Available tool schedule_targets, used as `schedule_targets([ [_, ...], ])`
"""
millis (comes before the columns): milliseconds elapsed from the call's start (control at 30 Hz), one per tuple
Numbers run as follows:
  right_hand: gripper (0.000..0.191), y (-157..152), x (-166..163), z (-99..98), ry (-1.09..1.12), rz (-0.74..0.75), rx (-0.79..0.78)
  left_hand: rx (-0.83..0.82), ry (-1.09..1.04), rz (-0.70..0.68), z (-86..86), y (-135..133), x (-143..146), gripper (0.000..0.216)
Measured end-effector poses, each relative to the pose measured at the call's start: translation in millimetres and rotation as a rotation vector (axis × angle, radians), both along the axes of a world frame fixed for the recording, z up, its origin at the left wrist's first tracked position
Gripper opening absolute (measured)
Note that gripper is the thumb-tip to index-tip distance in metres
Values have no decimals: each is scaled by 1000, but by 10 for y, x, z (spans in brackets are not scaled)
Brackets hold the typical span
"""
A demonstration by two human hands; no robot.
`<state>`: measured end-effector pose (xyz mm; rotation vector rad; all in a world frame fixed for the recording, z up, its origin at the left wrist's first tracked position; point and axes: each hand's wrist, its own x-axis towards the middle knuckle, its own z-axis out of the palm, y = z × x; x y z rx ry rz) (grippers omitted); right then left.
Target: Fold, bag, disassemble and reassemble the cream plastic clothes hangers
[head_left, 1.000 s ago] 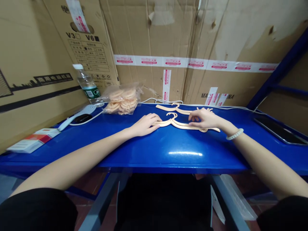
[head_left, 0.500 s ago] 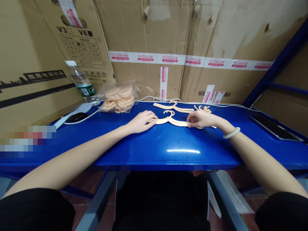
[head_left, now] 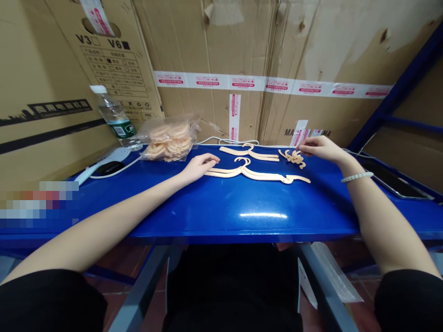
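Two beige plastic folding clothes hangers lie on the blue table. The nearer hanger (head_left: 260, 175) has its hook pointing away from me, and a small curved piece (head_left: 296, 178) sits at its right end. Behind it rests the farther hanger (head_left: 235, 151). My left hand (head_left: 200, 167) is at the near hanger's left end, fingers stretched out and partly covering that end. At the right, a small pile of beige hook-shaped pieces (head_left: 292, 157) lies beside the farther hanger. My right hand (head_left: 323, 148) hovers at this pile's right edge, thumb and fingers slightly apart, holding nothing visible.
A clear bag of beige parts (head_left: 169, 140), a water bottle (head_left: 117, 120) and a dark mouse-like object (head_left: 109, 169) stand at the left. A phone (head_left: 398, 180) lies at the right. Cardboard (head_left: 207, 55) walls the back, with a white cable along the table edge.
My right hand has left the near hanger's right end and moved right and away to the pile of small pieces. My left hand has shifted slightly left, its fingers lifting off the hanger.
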<state>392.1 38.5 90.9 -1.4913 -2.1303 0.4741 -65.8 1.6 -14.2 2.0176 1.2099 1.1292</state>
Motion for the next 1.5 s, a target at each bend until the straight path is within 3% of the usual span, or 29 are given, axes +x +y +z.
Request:
schedule_targets([
  [133, 26, 138, 234, -51, -190, -117, 84, -119, -194, 23, -6, 24, -5, 31],
  [233, 17, 231, 336, -107, -340, -119, 160, -147, -247, 36, -2, 19, 6, 27],
  [400, 13, 311, 377, -198, -349, -87, 183, -157, -231, 45, 6, 2, 16, 26],
  [533, 13, 257, 163, -284, -378, -68, 238, -150, -214, 50, 14, -14, 21, 25],
  [767, 37, 127, -438, -518, -439, 182, 363, -146, -201, 54, 33, -33, 45, 22],
  [1000, 34, 120, -557, -621, -549, 264, 348, -132, -184, 47, 36, -34, 47, 21],
  [1233, 18, 90, -593, -611, -473, 189, 348, -115, -196, 34, 28, -24, 58, 21],
  [1500, 14, 47, -525, -467, -84, 93, 173, -7, -114, 49, 81, -51, 72, 17],
])
